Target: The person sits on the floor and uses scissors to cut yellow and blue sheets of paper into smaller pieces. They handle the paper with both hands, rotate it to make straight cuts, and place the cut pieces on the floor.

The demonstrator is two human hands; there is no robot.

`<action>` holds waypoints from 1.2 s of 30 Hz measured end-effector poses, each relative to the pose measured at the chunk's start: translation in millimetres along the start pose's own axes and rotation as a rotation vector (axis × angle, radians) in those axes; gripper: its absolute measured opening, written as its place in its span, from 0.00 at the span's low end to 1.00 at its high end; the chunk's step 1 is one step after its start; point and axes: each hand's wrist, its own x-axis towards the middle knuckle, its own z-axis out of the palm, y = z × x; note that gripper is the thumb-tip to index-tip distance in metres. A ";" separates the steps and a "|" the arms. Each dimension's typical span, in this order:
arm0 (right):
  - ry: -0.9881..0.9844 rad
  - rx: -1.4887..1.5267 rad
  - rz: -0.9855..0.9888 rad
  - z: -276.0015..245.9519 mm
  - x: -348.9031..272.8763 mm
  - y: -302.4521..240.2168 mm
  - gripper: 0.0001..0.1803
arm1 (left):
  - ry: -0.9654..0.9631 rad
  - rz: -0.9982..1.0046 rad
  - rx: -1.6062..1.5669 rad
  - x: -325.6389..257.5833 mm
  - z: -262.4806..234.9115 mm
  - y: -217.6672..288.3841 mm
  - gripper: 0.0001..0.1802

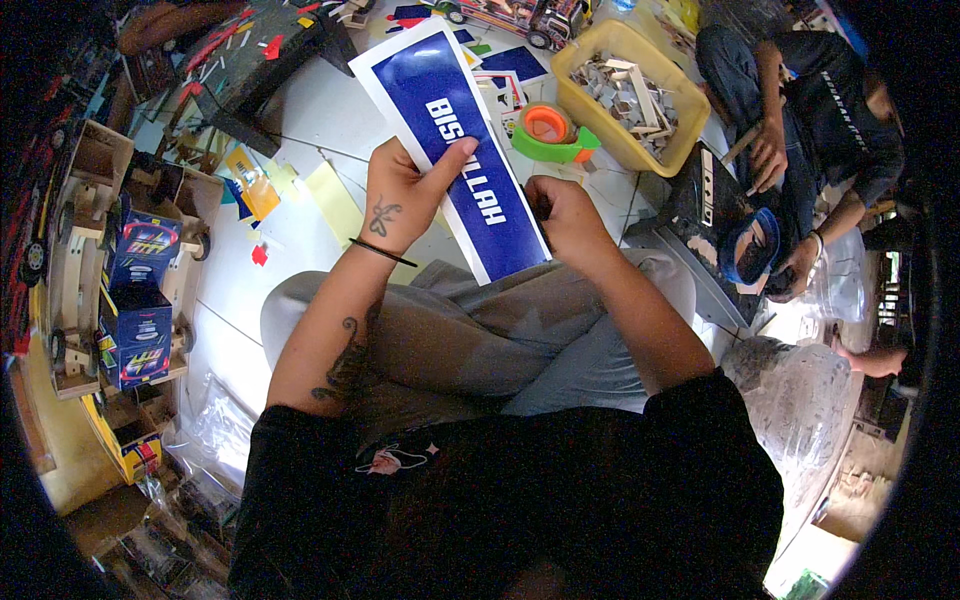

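My left hand (408, 195) holds a long blue sticker sheet (425, 78) with white lettering and a white border, thumb on top and fingers behind it. The sheet slants over my crossed legs. At its lower right edge is my right hand (575, 225), its fingers curled closed. Something small and dark shows between those fingers, too hidden to name. Just beyond the sheet, an orange tape roll (545, 124) sits against a green tape dispenser (556, 150) on the floor.
A yellow basin (690, 135) of wood offcuts stands beyond my right hand. At right, another person's hand (768, 155) is by a dark box with a blue tape roll (750, 245). Wooden toy trucks (140, 290) line the left. Paper scraps (335, 200) litter the white tiles.
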 end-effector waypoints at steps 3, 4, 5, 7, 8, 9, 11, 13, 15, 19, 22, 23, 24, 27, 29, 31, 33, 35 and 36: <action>-0.004 -0.034 0.008 -1.0 -0.9 -0.1 0.07 | 0.000 0.012 -0.023 -0.3 0.3 0.8 0.08; -0.006 -0.036 0.009 -1.2 -0.9 0.1 0.07 | -0.001 0.002 -0.036 -0.3 0.4 0.8 0.08; -0.009 -0.038 0.011 -1.2 -0.6 0.3 0.07 | -0.001 -0.008 -0.049 -0.2 0.2 0.8 0.08; 0.002 -0.020 -0.002 -0.3 0.8 0.9 0.07 | -0.013 -0.028 -0.072 0.2 1.2 0.1 0.07; 0.006 -0.033 0.011 0.4 0.9 1.2 0.07 | -0.025 -0.038 -0.083 -0.5 2.4 -0.4 0.07; 0.033 0.009 -0.029 -0.6 5.7 1.5 0.07 | -0.034 -0.036 -0.088 4.2 3.9 -1.6 0.07; 0.072 0.059 -0.062 0.7 5.8 1.9 0.07 | -0.066 -0.025 -0.070 4.0 6.5 -2.7 0.06; 0.069 0.041 -0.044 0.1 6.3 2.3 0.08 | -0.066 -0.029 -0.077 4.1 7.7 -3.2 0.06; 0.066 -0.007 -0.051 -1.6 6.4 2.7 0.08 | -0.064 -0.028 -0.079 4.2 7.2 -3.0 0.06; 0.061 -0.093 -0.058 -4.3 7.0 4.6 0.08 | -0.084 -0.044 -0.070 4.0 5.8 -2.0 0.06; 0.071 -0.036 -0.043 -1.8 7.8 7.1 0.07 | -0.099 -0.062 -0.097 3.2 7.1 -2.3 0.06; 0.077 -0.007 -0.039 -0.4 8.2 8.0 0.06 | -0.113 -0.062 -0.099 2.5 8.8 -2.9 0.07; 0.089 0.048 -0.048 1.1 8.9 8.9 0.06 | -0.127 -0.076 -0.097 2.0 10.4 -3.4 0.07; 0.118 0.128 -0.066 3.4 10.7 11.3 0.06 | -0.147 -0.081 -0.098 0.6 11.8 -4.1 0.07; 0.126 0.071 -0.064 1.6 10.2 12.6 0.06 | -0.147 -0.086 -0.086 0.6 11.5 -3.9 0.07; 0.097 0.068 -0.043 -0.2 10.1 13.0 0.06 | -0.136 -0.086 -0.068 0.9 11.3 -3.7 0.07; 0.080 0.060 -0.024 -1.1 9.7 12.7 0.06 | -0.124 -0.092 -0.090 0.6 11.8 -3.7 0.07; 0.075 0.042 -0.012 -1.5 9.1 12.4 0.05 | -0.119 -0.102 -0.109 0.4 12.6 -4.1 0.07; 0.082 0.072 -0.016 -1.2 9.1 12.2 0.05 | -0.121 -0.107 -0.118 0.4 13.2 -4.6 0.07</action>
